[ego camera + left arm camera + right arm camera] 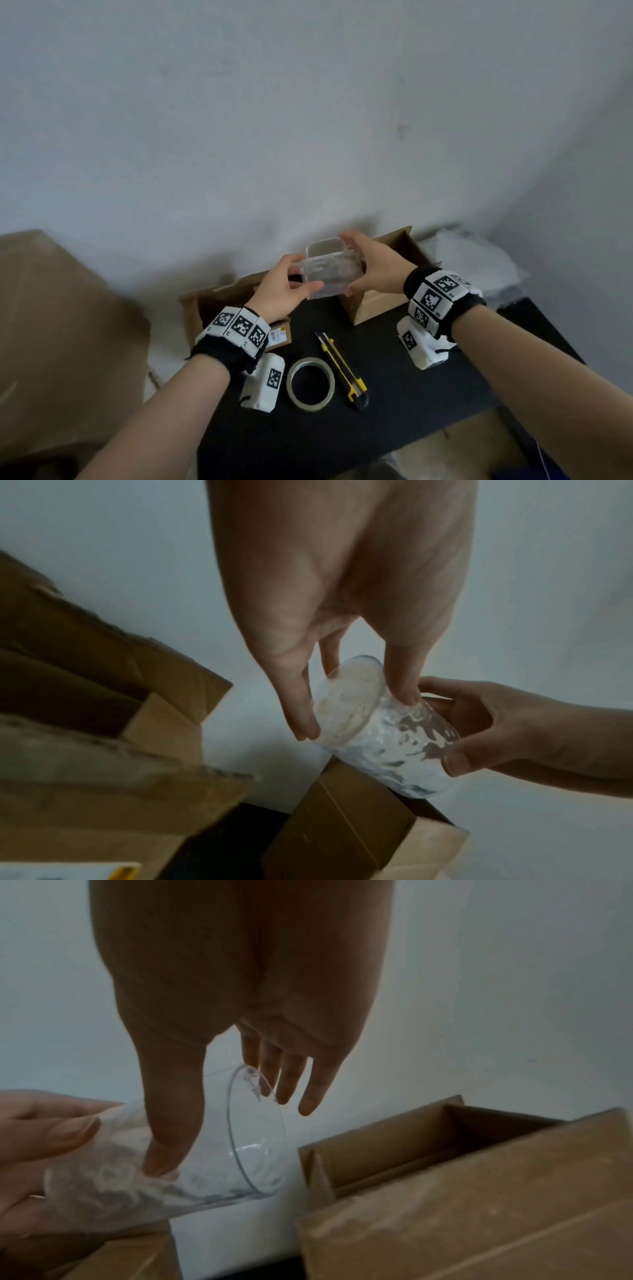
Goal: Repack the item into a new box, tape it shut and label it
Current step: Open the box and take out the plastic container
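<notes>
A clear glass (330, 274) with a rippled lower half is held tilted in the air over the far side of the black table (411, 394). My left hand (287, 291) grips its base end, thumb and fingers on opposite sides (356, 715). At the rim end my right hand (370, 270) holds it, thumb on the wall and fingers behind the rim (219, 1131). An open cardboard box (380, 305) stands just below and right of the glass; its inside looks bare (445, 1150). Another open box (219, 301) lies to the left.
A roll of clear tape (310, 383) and a yellow utility knife (342, 370) lie on the table near me. White crumpled wrapping (472, 263) sits at the far right. A large brown cardboard sheet (61, 325) stands off the table's left side. The wall is close behind.
</notes>
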Available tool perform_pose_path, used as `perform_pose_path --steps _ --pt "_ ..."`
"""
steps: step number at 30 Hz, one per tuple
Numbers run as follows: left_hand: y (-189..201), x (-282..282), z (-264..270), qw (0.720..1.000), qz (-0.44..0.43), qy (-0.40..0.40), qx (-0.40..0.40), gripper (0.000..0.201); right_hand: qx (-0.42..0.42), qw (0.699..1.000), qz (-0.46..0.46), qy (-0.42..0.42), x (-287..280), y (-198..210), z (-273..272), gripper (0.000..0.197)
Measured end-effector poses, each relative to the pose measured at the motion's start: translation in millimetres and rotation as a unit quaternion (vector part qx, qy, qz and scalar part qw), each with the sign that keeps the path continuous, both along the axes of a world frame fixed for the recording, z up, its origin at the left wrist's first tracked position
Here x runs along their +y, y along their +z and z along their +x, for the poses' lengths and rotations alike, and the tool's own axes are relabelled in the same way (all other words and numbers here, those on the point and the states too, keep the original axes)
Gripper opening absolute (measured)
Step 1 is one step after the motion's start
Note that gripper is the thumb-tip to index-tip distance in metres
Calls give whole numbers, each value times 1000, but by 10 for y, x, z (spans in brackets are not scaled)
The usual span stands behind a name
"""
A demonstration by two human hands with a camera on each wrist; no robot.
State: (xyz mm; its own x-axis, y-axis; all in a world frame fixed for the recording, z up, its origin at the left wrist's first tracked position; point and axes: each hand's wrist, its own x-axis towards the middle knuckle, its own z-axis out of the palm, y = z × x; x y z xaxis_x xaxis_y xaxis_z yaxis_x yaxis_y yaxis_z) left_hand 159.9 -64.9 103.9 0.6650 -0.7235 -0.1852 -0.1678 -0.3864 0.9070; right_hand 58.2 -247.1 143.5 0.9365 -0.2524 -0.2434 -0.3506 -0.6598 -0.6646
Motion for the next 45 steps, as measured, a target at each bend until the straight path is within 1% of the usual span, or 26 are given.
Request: perform_pose_path --steps 2,6,9,12,16,19,22,23,24,26,28,31,34,35,36,42,45 --pt "-6 -162 -67 1000 10 1 -5 61 -6 1000 13 -6 -194 -23 -106 98" --pt "-13 -546 -204 1000 20 16 -8 61 -12 1000 -2 8 -651 -70 -242 82" --pt "-29 -844 -338 999 16 33 1 59 -4 1000 -10 26 -1005 -106 -313 80" --pt "-48 -1096 -451 998 17 53 -8 53 -9 998 -21 50 -1305 -137 -357 76" --pt "-133 -1327 -548 995 11 99 -11 50 -21 997 -21 68 -1558 -182 -406 70" --pt "-159 -1415 -597 992 12 120 -29 56 -36 996 -10 80 -1689 -211 -425 69" --pt "-232 -1411 -623 991 53 106 -66 69 -36 995 -21 91 -1779 -251 -419 67" --pt "-271 -1401 -628 989 73 97 -87 70 -33 995 -24 93 -1796 -273 -413 67" --pt "-303 -1386 -641 985 98 86 -111 66 -28 995 -26 95 -1806 -302 -407 67" --pt "-348 -1355 -680 971 149 70 -176 48 -22 995 -26 98 -1807 -357 -396 67" --pt "-358 -1323 -740 960 175 63 -210 32 -19 994 -34 101 -1786 -385 -388 68" --pt "-425 -1256 -787 957 190 71 -208 27 -12 994 -41 98 -1754 -416 -382 72" --pt "-488 -1211 -807 971 168 80 -151 19 2 992 -65 105 -1727 -442 -393 72" --pt "-498 -1212 -820 974 159 79 -138 21 8 991 -75 109 -1720 -448 -393 72" --pt "-507 -1209 -832 976 155 79 -128 26 11 990 -81 112 -1709 -449 -398 71" --pt "-570 -1082 -893 982 144 110 -49 72 13 987 -119 111 -1640 -506 -406 67" --pt "-609 -1035 -937 981 143 125 -31 89 -6 970 -194 144 -1584 -550 -413 66"
